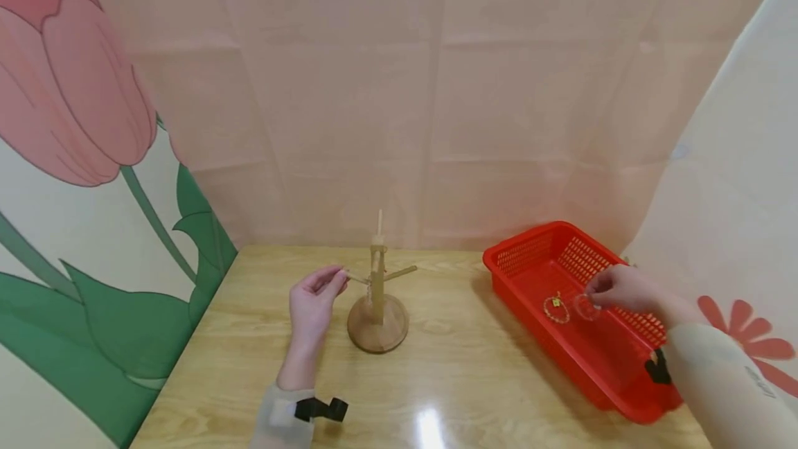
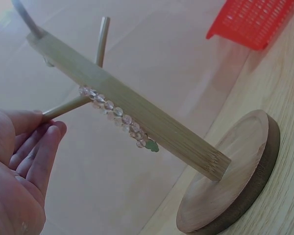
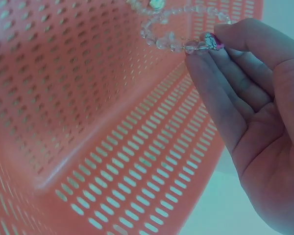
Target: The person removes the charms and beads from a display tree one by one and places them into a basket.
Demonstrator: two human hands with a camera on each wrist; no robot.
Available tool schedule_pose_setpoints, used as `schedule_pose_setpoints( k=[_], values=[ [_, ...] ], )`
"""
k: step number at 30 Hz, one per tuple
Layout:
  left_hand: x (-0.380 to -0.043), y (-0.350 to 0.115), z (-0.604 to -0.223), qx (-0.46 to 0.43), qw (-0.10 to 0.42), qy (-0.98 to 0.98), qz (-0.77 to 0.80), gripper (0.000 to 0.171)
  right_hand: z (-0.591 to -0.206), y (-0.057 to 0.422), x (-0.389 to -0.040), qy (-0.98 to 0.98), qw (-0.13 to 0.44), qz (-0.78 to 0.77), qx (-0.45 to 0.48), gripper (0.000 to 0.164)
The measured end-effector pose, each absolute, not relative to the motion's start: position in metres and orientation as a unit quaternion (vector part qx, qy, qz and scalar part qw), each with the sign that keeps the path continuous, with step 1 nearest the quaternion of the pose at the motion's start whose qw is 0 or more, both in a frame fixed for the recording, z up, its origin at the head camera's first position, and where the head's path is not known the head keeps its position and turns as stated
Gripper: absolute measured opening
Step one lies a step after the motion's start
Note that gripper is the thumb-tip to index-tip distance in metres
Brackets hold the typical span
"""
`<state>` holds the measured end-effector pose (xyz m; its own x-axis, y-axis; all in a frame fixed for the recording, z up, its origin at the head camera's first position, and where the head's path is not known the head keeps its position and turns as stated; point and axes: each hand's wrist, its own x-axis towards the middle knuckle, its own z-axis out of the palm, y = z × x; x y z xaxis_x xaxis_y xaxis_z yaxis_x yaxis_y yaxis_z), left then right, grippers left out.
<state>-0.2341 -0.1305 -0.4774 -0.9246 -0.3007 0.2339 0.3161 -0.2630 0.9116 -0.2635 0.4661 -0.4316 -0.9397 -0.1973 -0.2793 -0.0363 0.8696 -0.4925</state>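
Observation:
My left hand [image 1: 314,303] pinches the end of a thin wooden peg [image 2: 63,107] on a wooden stand [image 1: 377,289] with a round base. A clear beaded bracelet [image 2: 118,115] with a green charm hangs from that peg against the upright. Over the red basket [image 1: 530,314], my right hand [image 1: 623,289] pinches a clear beaded bracelet [image 3: 159,44] by a silver and pink charm [image 3: 214,41]. A second bracelet [image 1: 556,309], with a yellow charm, lies in the basket just left of the held one.
The stand is on a light wooden table [image 1: 461,352], with another peg [image 1: 401,273] pointing right and one rising at the top. A pinkish cloth [image 1: 349,102] hangs behind. Tulip-printed fabric [image 1: 81,89] is on the left, and a white flowered sheet [image 1: 736,227] on the right.

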Motion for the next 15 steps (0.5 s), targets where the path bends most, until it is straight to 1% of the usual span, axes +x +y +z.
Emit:
schedule_pose_setpoints(
  k=[3,5,11,15],
  values=[
    [-0.2334,-0.1309,-0.4784,-0.004,0.194,-0.58,-0.791,0.026,-0.4352,0.469,-0.2644,0.951,0.181,-0.249,-0.046,0.042],
    [-0.233,-0.1312,-0.4784,-0.002,0.196,-0.581,-0.79,0.025,-0.4371,0.4697,-0.266,0.95,0.187,-0.246,-0.048,0.041],
    [-0.233,-0.1319,-0.4767,-0.002,0.197,-0.573,-0.796,0.02,-0.4398,0.4712,-0.2707,0.944,0.209,-0.252,-0.043,0.03],
    [-0.2323,-0.1311,-0.4765,-0.005,0.195,-0.571,-0.798,0.018,-0.4396,0.4735,-0.2713,0.941,0.222,-0.251,-0.046,0.027]
  ],
)
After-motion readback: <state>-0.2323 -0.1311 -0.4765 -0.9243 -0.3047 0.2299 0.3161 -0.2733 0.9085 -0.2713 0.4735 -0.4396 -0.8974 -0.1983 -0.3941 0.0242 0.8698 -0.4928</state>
